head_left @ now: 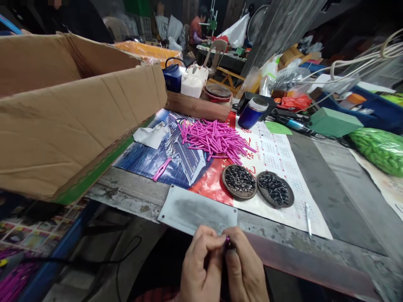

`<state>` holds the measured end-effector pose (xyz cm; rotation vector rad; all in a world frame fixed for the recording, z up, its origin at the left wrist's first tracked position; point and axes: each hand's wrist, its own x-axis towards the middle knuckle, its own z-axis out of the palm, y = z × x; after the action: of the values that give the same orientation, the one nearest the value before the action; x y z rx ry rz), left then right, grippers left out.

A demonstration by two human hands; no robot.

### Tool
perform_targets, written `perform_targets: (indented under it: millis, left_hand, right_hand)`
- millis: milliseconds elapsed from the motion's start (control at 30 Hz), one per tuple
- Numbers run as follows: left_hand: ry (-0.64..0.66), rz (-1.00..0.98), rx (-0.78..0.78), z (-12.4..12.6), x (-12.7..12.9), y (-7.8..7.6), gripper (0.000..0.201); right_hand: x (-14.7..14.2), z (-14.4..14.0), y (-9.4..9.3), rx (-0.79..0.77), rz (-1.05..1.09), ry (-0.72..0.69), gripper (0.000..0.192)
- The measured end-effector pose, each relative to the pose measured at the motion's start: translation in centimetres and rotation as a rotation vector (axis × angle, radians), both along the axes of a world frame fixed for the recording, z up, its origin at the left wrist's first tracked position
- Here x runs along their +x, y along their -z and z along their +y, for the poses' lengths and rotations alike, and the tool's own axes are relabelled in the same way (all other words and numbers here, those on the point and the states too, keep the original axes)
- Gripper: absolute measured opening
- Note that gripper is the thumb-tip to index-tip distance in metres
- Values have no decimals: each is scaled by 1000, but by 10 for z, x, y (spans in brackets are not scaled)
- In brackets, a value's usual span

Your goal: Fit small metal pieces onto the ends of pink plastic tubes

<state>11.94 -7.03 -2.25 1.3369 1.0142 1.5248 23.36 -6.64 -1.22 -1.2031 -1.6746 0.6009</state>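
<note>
My left hand [201, 264] and my right hand [244, 266] meet at the table's front edge, both with curled fingers. Between their fingertips shows the end of a small shiny magenta stick [228, 239]; the fingers hide most of it. A grey metal plate [198, 209] lies just beyond my hands. Behind that is a heap of magenta sticks [217, 138], with a few apart from it [162, 169] on the left. Right of the plate sit two round dishes, one with small dark metal parts [239, 179], the other with thin dark pins [273, 188].
A large open cardboard box [103, 109] takes up the left side. A white pen [308, 219] lies on the calendar sheet [294, 176]. At the back stand a blue jar [252, 113] and a wooden block [198, 105]. Another person [195, 31] sits in the background.
</note>
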Motion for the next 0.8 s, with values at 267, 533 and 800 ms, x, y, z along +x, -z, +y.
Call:
perform_targets:
  millis: [267,533,800]
  left_hand:
    - [14,2,-14,1,-3,1,29]
    - [-22,-49,-18,-8,10,14,23]
    - [53,24,64,-1,-3,10,32]
  right_hand:
    - [4,5,-12,-67,47,2,11]
    - [0,-3,-16,-128,180,153,28]
    - [-18,-12,-20,-101,168,314,12]
